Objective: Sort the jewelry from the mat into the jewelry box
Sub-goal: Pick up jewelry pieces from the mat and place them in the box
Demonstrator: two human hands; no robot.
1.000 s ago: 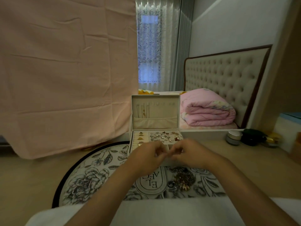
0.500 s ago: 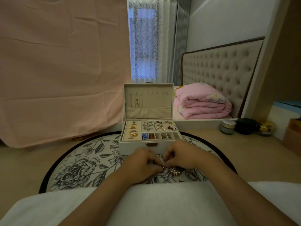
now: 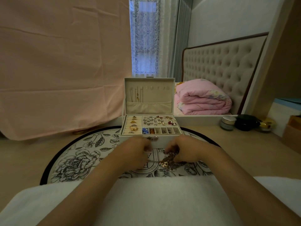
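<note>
Hands that were pressed together half a second ago now draw apart at the middle of the round mat, just before the front wall of the open jewelry box. The left hand appears to pinch a thin chain stretched from the tangle of necklaces, which the right hand grips with curled fingers. Untangling seems under way, and this heap lies on the mat, not yet boxed.
</note>
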